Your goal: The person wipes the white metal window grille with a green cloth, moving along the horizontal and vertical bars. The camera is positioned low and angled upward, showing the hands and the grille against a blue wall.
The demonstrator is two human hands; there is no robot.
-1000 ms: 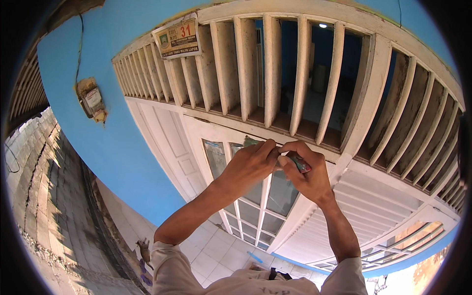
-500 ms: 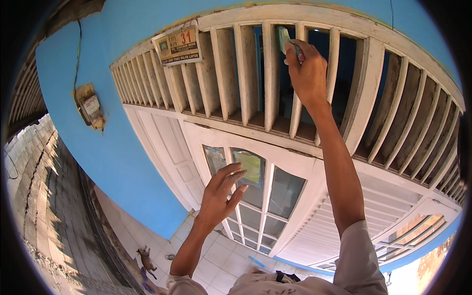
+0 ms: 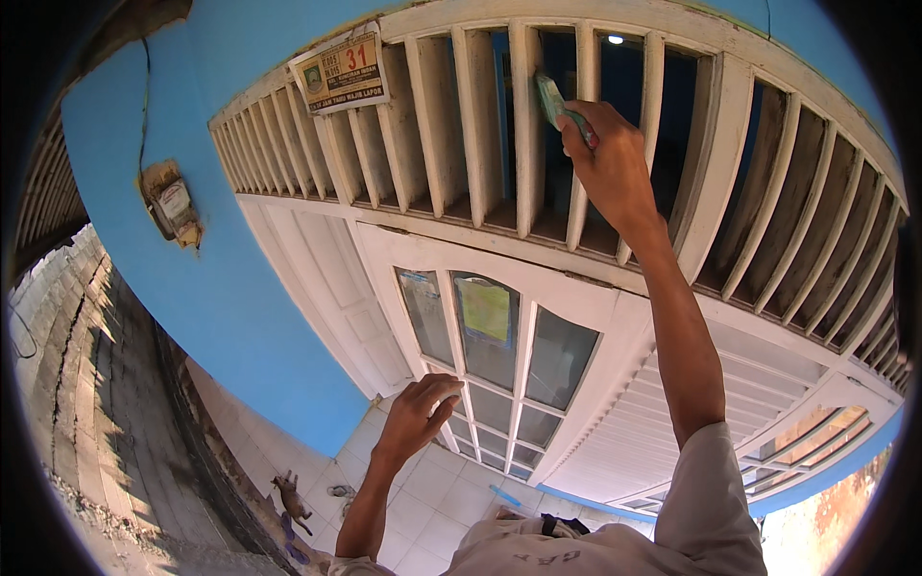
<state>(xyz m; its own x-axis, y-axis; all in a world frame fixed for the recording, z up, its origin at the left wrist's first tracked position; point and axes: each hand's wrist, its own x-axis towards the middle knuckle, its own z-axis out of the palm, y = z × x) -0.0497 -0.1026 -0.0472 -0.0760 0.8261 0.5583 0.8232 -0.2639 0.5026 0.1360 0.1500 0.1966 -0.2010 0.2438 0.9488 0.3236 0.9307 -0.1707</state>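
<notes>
My right hand (image 3: 612, 158) is raised to the slatted vent above the door, its fingers closed round a flat, pale-green tool (image 3: 550, 100) with a reddish part near the grip. I cannot make out its exact kind. The tool's tip lies against the side of a cream-white slat (image 3: 525, 144), and my hand is in front of the neighbouring slats. Lower down, my left hand (image 3: 415, 415) hovers before the glazed white door (image 3: 567, 288), fingers loosely bent, thumb apart, holding nothing.
A printed sign (image 3: 342, 72) hangs on the vent's left part. An electric meter (image 3: 173, 206) is fixed to the blue wall (image 3: 240, 317). On the tiled floor (image 3: 423, 499) below are a cat (image 3: 290, 499), sandals (image 3: 340, 491) and a blue strip (image 3: 505, 495).
My right hand and the tool have come down a little along the slat. My left hand has dropped away from the door's upper pane, its fingers more bent.
</notes>
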